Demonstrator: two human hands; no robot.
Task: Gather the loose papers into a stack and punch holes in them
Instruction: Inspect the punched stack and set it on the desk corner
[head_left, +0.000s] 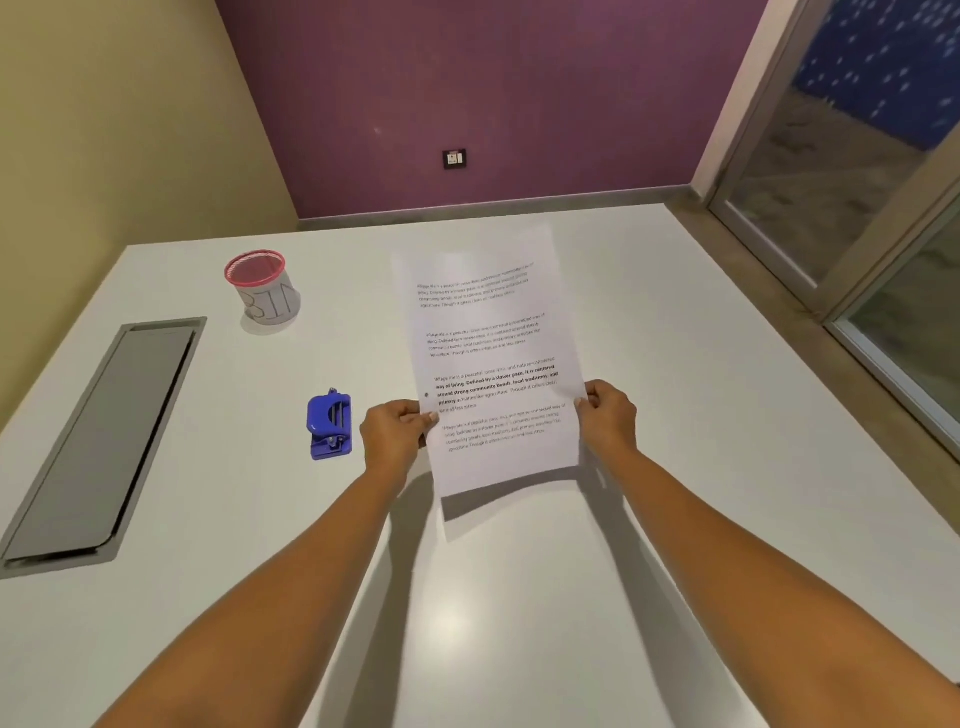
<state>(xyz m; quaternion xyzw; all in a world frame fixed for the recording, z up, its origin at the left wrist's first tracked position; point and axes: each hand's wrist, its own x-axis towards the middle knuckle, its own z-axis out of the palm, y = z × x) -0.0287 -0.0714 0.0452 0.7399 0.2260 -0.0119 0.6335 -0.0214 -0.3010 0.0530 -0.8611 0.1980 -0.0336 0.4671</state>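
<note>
A stack of white printed papers is held up above the white table, tilted away from me. My left hand grips its left edge and my right hand grips its right edge, both low on the sheet. A small dark hole shows near the left edge, just above my left thumb. A blue hole punch sits on the table just left of my left hand. How many sheets are in the stack is hard to tell.
A pink mesh cup labelled BIN stands at the back left. A grey cable hatch is set in the table's left side. A purple wall lies behind, and a glass door is at the right.
</note>
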